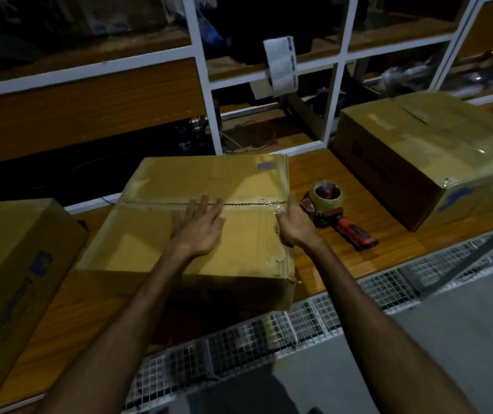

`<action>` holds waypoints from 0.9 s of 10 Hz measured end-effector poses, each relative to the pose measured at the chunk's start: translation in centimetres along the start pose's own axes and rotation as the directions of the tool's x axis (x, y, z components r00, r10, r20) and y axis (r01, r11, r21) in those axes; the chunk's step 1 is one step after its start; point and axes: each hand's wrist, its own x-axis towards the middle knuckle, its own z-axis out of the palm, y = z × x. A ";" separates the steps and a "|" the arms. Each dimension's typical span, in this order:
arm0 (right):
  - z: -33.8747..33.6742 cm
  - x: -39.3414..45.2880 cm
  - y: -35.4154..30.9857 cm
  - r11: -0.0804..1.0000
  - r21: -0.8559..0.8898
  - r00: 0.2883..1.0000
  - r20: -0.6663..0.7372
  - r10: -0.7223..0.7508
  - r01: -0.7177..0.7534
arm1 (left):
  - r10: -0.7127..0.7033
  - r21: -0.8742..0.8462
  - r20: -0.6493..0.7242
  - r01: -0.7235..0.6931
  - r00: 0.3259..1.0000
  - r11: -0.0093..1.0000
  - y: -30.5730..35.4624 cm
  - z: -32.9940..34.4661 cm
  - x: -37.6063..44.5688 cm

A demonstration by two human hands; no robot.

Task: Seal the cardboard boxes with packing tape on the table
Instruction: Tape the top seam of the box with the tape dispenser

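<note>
A cardboard box (155, 234) stands in the middle of the wooden table (388, 246), its two top flaps closed along a centre seam. My left hand (199, 225) lies flat on the near flap, its straight fingers reaching the seam. At the box's right edge, by the end of the seam, my right hand (294, 225) curls over the edge and holds it. A tape dispenser (333, 207) with a red handle and a roll of clear tape lies on the table just right of that hand. No hand holds it.
A second box (436, 156) stands at the right, glossy tape on its top. A third box (15, 264) sits at the left edge. White-framed shelving (203, 73) rises behind the table. Wire mesh (239, 348) runs below the table's near edge.
</note>
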 end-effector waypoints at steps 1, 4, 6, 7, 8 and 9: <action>1.0 0.0 -0.7 0.928 -0.373 0.997 -0.078 -0.026 -0.005 | -0.121 0.001 0.001 0.121 0.993 0.993 -6.1 -0.7 1.2; 6.7 -0.8 -5.6 0.649 -0.746 0.984 -0.179 0.020 -0.149 | -0.281 -0.109 -0.191 0.264 0.941 0.958 -17.4 -2.2 3.6; 14.7 -1.5 -10.4 0.735 -0.678 0.998 -0.057 -0.022 -0.022 | -0.312 -0.187 -0.243 0.271 0.918 0.944 -17.8 -1.9 3.7; 18.9 -1.3 -13.7 0.726 -0.682 0.996 0.070 -0.058 0.090 | -0.311 -0.208 -0.295 0.257 0.904 0.944 -18.2 -2.0 3.5; 22.8 -0.9 -16.2 0.761 -0.622 0.978 0.191 -0.084 0.186 | -0.317 -0.277 -0.325 0.230 0.891 0.933 -19.5 -1.9 3.6; 25.8 -0.3 -18.5 0.787 -0.565 0.965 0.211 -0.154 0.248 | -0.332 -0.369 -0.299 0.213 0.895 0.905 -22.2 -0.8 4.8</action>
